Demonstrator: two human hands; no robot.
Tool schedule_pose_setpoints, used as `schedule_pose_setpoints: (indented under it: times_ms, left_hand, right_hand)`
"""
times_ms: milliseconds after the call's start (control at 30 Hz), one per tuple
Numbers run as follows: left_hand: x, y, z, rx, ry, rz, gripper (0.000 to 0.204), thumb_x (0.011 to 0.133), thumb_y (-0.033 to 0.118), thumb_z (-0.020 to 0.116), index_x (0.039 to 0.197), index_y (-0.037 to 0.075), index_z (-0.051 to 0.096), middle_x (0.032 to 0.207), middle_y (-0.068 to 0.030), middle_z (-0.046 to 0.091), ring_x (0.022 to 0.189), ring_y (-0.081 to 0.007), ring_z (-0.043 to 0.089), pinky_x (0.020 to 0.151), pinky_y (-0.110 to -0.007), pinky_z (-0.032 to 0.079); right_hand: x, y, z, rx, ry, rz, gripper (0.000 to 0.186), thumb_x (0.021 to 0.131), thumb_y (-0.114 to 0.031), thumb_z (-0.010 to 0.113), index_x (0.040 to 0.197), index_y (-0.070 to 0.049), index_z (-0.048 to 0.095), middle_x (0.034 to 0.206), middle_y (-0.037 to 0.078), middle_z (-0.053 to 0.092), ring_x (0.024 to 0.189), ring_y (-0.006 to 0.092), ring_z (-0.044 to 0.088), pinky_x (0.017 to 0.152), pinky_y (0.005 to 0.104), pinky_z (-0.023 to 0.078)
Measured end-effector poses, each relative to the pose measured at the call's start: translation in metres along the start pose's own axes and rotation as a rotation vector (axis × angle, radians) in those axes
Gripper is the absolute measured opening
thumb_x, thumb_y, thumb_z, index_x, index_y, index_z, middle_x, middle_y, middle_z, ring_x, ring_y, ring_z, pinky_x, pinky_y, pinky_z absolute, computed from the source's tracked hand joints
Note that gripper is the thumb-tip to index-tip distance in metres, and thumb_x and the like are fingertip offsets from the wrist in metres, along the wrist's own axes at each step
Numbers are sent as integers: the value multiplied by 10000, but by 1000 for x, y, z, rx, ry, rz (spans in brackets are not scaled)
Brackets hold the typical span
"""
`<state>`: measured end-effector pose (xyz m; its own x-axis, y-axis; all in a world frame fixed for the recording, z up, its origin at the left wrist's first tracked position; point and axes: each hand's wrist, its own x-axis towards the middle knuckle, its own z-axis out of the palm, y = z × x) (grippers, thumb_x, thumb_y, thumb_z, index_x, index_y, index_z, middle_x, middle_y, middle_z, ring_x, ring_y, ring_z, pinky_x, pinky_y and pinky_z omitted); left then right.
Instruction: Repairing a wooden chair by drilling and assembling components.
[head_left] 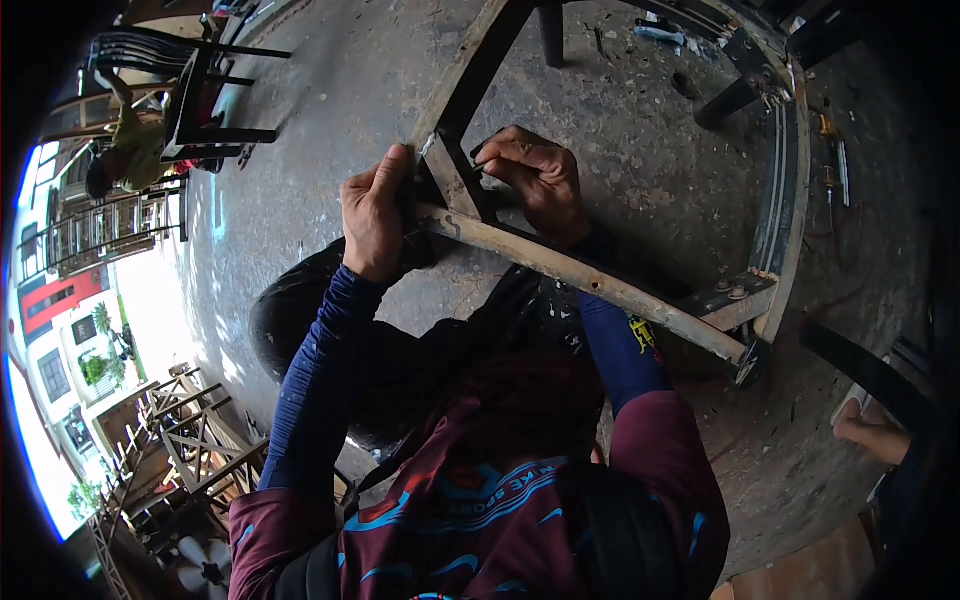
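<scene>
A dark-painted wooden chair frame (600,275) with bare pale edges lies before me. My left hand (374,215) grips its near-left corner, thumb along the outside and fingers hidden behind the wood. Inside that corner sits a diagonal wooden brace (456,178). My right hand (545,180) is at the brace's inner side with its fingers pinched together. Something small and dark shows at the fingertips, too small to name. A whitish patch marks the frame's joint beside my left thumb.
Dark legs (722,103) stand off the frame. Tools with orange handles (828,125) lie on the stained concrete floor (330,120) at right. A co-worker's hand (875,432) shows at far right. Another person (135,150) is by a black chair (190,90) at upper left; stacked wooden furniture (190,430) stands lower left.
</scene>
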<state>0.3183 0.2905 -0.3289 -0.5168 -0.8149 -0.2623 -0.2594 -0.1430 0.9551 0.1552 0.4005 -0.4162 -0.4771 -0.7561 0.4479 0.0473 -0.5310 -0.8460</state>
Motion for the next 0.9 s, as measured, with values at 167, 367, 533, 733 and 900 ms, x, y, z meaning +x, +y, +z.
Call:
schedule_pose_setpoints:
  times_ms: [167,367,533,733,900]
  left_hand:
    - [0,0,-2,20,-7,27,451,1000,400,586,855,-13,697,702,-22,646,565,-79,561,528,-219,427]
    - [1,0,-3,24,-10,2,449,1014,386,564,858,-16,692,682,-21,630,553,-80,552,518,-215,417]
    - [-3,1,-8,190,-49,175,422,1038,354,522,899,-5,694,685,-23,624,559,-74,545,507,-215,407]
    - [1,0,-7,32,-83,-40,388,1049,331,499,932,10,683,714,-13,630,584,-63,554,508,-224,417]
    - [-2,4,-1,2,-9,-51,408,1048,347,498,898,16,683,737,-7,646,573,-63,549,514,-214,406]
  right_hand:
    - [0,12,10,131,67,13,84,903,29,659,977,27,698,937,88,685,871,149,660,796,274,554]
    - [-4,12,9,82,67,-48,141,880,68,655,998,9,706,938,90,680,853,164,665,768,283,575]
    - [4,16,7,-191,85,-354,324,789,167,668,1060,-7,700,944,92,666,843,173,654,729,281,579]
    - [12,6,-11,-248,-32,-399,312,735,143,721,1006,-12,712,888,67,655,802,181,651,688,276,583]
    - [23,-10,-14,-359,-167,-271,191,750,63,763,919,7,693,807,82,634,728,187,634,608,311,539]
